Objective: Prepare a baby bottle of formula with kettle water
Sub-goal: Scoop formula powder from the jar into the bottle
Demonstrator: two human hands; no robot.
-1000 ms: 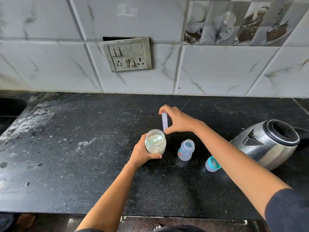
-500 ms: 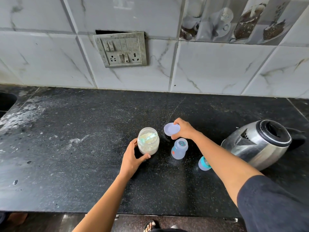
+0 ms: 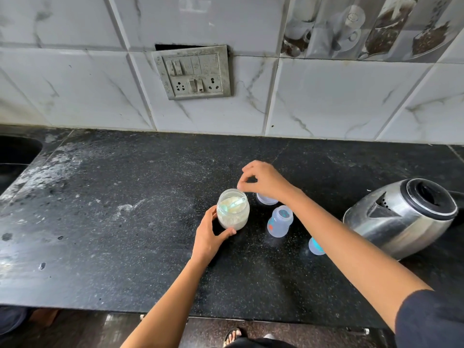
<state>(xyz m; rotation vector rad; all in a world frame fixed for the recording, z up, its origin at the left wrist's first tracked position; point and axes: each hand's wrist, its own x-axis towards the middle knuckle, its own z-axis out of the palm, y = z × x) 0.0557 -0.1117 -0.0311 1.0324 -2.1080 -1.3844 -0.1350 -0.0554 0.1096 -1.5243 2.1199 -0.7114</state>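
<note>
On a black speckled stone worktop [image 3: 125, 247] against marble-look wall tiles, a person's left hand [image 3: 209, 237] wraps round the lower side of an open jar [image 3: 233, 209] of pale formula powder, thumb and fingers closed on it. The right hand [image 3: 263, 180] hovers at the jar's rim with thumb and forefinger pinched nearly together and apparently empty, near the handle of a light-blue scoop [image 3: 232, 204] lying in the powder. The jar's lid [image 3: 266, 199] rests on the worktop just behind. The baby bottle [image 3: 280, 221], small, translucent and uncapped, stands just right of the jar; it looks light and easily tipped, best held round its body. Its teal-ringed teat cap [image 3: 315, 246] lies nearer the steel kettle [image 3: 401, 217], likely the heaviest item and one for its handle. Pale smears mark the worktop; a switch panel [image 3: 192, 71] sits above.
</note>
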